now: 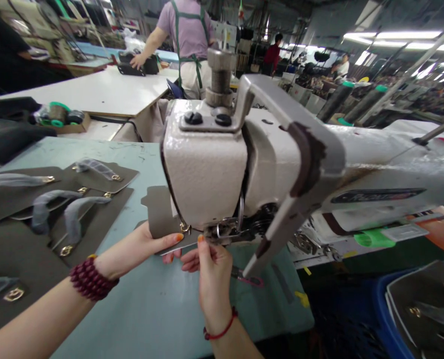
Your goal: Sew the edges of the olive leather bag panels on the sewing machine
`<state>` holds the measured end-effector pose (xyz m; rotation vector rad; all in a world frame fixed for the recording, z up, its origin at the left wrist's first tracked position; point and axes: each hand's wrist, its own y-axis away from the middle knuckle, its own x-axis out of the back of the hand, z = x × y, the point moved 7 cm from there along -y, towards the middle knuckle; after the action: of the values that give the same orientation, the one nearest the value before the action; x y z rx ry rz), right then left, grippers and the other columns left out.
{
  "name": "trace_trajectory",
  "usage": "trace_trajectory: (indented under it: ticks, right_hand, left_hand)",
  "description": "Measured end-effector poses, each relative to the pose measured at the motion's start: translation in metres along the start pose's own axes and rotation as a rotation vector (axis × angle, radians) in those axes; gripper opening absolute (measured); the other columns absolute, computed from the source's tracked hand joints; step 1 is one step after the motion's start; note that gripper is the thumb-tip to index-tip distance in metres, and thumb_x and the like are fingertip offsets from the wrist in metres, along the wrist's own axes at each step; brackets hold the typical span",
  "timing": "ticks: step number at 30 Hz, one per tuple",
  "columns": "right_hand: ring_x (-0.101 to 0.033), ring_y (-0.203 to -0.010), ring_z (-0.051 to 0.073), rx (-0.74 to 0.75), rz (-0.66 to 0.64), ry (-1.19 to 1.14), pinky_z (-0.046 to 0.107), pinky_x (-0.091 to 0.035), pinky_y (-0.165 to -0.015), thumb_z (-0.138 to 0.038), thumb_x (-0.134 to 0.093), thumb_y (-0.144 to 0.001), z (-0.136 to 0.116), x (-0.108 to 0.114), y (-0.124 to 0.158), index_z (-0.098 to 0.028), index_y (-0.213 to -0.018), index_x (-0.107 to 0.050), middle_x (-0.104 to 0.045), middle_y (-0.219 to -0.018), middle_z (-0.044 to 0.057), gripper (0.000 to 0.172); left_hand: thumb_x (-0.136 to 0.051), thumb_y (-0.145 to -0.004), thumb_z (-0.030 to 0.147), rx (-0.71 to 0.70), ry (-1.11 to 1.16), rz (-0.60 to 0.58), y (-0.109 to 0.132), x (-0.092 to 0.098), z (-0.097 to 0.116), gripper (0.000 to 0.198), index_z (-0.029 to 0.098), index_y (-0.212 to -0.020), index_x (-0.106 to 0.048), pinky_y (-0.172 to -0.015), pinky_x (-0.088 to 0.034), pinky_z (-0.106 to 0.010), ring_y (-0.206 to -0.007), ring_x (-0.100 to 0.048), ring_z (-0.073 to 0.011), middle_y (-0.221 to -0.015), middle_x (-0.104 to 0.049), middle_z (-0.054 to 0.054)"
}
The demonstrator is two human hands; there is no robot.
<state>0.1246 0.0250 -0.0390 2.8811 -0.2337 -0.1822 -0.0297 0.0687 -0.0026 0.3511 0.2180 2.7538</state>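
Observation:
My left hand [158, 242] pinches the edge of a grey-brown bag panel [160, 204], thumb on top and fingers underneath. A gold metal fitting [185, 228] shows on that panel, close to the head of a sewing machine [207, 164]. My right hand [210, 259] is closed at the panel's near right corner, its thumb on top, just under the machine's needle area. The machine head hides the panel's far right part and the needle. On the light green table beneath, pink-handled thread snips [249, 279] lie to the right of my right hand.
Several grey-brown panels with plastic-wrapped handles [74, 214] lie at the left. A blue basket [384, 299] with more panels stands at the lower right. The machine's grey lever [300, 164] juts out front. A co-worker [190, 40] stands by a white table [94, 92].

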Motion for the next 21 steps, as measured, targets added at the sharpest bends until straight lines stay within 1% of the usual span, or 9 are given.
trace_trajectory:
  ticks: [3, 6, 8, 11, 13, 16, 18, 21]
  right_hand:
    - [-0.062, -0.046, 0.014, 0.008, -0.018, -0.005, 0.021, -0.048, -0.045, -0.044, -0.047, -0.089, 0.003, 0.0, -0.001, -0.013, -0.058, -0.067, -0.07, -0.059, 0.007, 0.048]
    - [-0.064, -0.05, 0.015, 0.004, -0.02, -0.026, 0.02, -0.047, -0.045, -0.044, -0.049, -0.087, 0.002, 0.002, -0.001, -0.013, -0.058, -0.066, -0.07, -0.061, 0.007, 0.045]
    - [-0.062, -0.048, 0.014, -0.004, -0.016, -0.049, 0.02, -0.046, -0.044, -0.044, -0.052, -0.085, -0.001, 0.003, 0.001, -0.014, -0.057, -0.065, -0.069, -0.057, 0.005, 0.043]
    - [-0.053, -0.038, 0.01, -0.021, -0.022, -0.094, 0.018, -0.041, -0.041, -0.043, -0.055, -0.083, -0.007, 0.006, 0.004, -0.015, -0.054, -0.059, -0.062, -0.049, 0.001, 0.041]
    - [-0.047, -0.035, 0.008, -0.025, -0.021, -0.112, 0.017, -0.037, -0.038, -0.041, -0.057, -0.083, -0.011, 0.008, 0.006, -0.016, -0.05, -0.053, -0.056, -0.043, -0.002, 0.041]
    - [-0.043, -0.033, 0.006, -0.031, -0.035, -0.128, 0.017, -0.034, -0.038, -0.039, -0.057, -0.083, -0.017, 0.012, 0.008, -0.018, -0.044, -0.046, -0.045, -0.036, -0.005, 0.046]
    - [-0.04, -0.029, 0.006, -0.061, -0.092, -0.158, 0.017, -0.034, -0.036, -0.04, -0.055, -0.084, -0.018, 0.014, 0.009, -0.018, -0.042, -0.041, -0.04, -0.034, -0.006, 0.049]
    - [-0.038, -0.025, 0.006, -0.107, -0.208, -0.162, 0.018, -0.032, -0.032, -0.045, -0.054, -0.084, -0.019, 0.017, 0.007, -0.019, -0.042, -0.039, -0.037, -0.033, -0.007, 0.052]
  left_hand:
    - [-0.062, -0.083, 0.03, 0.042, 0.025, -0.036, 0.008, -0.011, 0.0, 0.02, 0.014, -0.073, -0.067, -0.058, -0.047, -0.02, -0.055, -0.056, -0.0109, -0.058, -0.064, 0.002]
    - [-0.062, -0.084, 0.032, 0.045, 0.091, 0.025, 0.018, -0.02, 0.005, 0.02, 0.015, -0.074, -0.064, -0.061, -0.047, -0.021, -0.058, -0.055, -0.0113, -0.061, -0.062, 0.002]
    - [-0.061, -0.083, 0.036, 0.045, 0.117, 0.096, 0.026, -0.027, 0.008, 0.023, 0.016, -0.073, -0.063, -0.061, -0.047, -0.022, -0.059, -0.055, -0.0123, -0.061, -0.061, 0.002]
    - [-0.06, -0.083, 0.043, 0.056, 0.125, 0.239, 0.038, -0.04, 0.01, 0.028, 0.017, -0.072, -0.062, -0.06, -0.048, -0.024, -0.059, -0.055, -0.0143, -0.061, -0.061, 0.001]
    - [-0.058, -0.083, 0.046, 0.071, 0.124, 0.336, 0.046, -0.05, 0.008, 0.031, 0.018, -0.068, -0.061, -0.061, -0.048, -0.025, -0.06, -0.057, -0.016, -0.062, -0.062, 0.0]
    - [-0.055, -0.083, 0.049, 0.093, 0.115, 0.455, 0.055, -0.067, 0.001, 0.035, 0.02, -0.064, -0.059, -0.063, -0.049, -0.027, -0.062, -0.058, -0.0184, -0.062, -0.063, -0.001]
    - [-0.054, -0.084, 0.05, 0.103, 0.096, 0.526, 0.06, -0.078, -0.004, 0.035, 0.021, -0.065, -0.059, -0.067, -0.05, -0.029, -0.065, -0.06, -0.0201, -0.062, -0.064, -0.001]
    - [-0.051, -0.084, 0.052, 0.134, 0.087, 0.615, 0.066, -0.098, -0.009, 0.037, 0.022, -0.063, -0.057, -0.075, -0.051, -0.031, -0.073, -0.062, -0.0222, -0.068, -0.067, -0.004]
